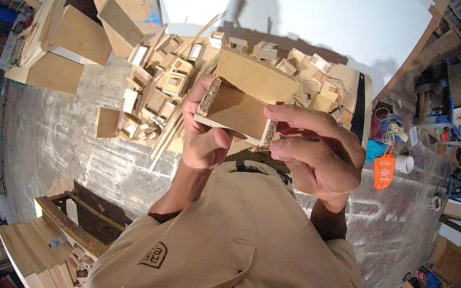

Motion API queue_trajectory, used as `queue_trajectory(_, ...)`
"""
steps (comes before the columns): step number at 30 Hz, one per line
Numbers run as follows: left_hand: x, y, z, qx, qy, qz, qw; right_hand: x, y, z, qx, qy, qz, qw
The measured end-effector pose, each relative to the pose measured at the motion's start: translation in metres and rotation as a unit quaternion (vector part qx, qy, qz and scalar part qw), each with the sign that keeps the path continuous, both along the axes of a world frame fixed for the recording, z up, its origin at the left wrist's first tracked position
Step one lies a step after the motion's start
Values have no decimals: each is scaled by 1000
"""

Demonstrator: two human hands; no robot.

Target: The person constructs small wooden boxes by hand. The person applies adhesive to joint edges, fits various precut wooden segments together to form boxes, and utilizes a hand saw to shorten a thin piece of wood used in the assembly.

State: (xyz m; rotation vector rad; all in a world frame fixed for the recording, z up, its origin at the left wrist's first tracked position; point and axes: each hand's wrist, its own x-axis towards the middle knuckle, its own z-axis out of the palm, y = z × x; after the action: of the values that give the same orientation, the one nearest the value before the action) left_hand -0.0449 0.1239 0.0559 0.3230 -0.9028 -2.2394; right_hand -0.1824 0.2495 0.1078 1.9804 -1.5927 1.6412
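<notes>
Between my two hands is a small open wooden box (238, 111) with a smooth brown inner face. Its far panel is pale wood and rises above the rest, while the two end pieces show rough, chipboard-like edges. My left hand (202, 142) wraps the box's left end, the thumb under the near edge and the fingers behind. With its fingertips, my right hand (323, 149) pinches the right end piece. Beyond the box, many small wooden assemblies (174, 82) of a similar kind crowd the work surface. The underside of the box is hidden.
Long thin wood strips (176, 125) lie beside the pile. Stacked boards (82, 36) stand at the left, and a large white panel (324, 8) at the far side. An orange bag (383, 170) and a white cup-like container (404, 164) are at the right. A wooden frame (73, 221) sits lower left.
</notes>
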Motion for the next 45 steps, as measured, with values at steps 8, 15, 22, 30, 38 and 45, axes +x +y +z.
queue_trajectory(8, -3, -4, -9, 3, -4, -4, 1000, -5, 4, 1, 10, -10, -4, 1000)
queue_trajectory(15, -6, -6, -6, -4, 14, 10, 1000, -5, 12, 5, -18, -66, -5, 998)
queue_trajectory(22, -4, -6, -6, -5, 1, -15, 1000, -8, 10, 6, 25, -3, 18, 1000)
queue_trajectory(30, -5, -5, -10, 12, 3, -19, 1000, -6, 8, 12, 37, -7, 9, 999)
queue_trajectory(38, -6, -3, -9, -8, 4, -2, 1000, -7, 7, 3, 10, -42, -3, 999)
queue_trajectory(45, -12, -11, -15, -230, 11, 82, 970, -7, 17, 10, -19, -31, -169, 985)
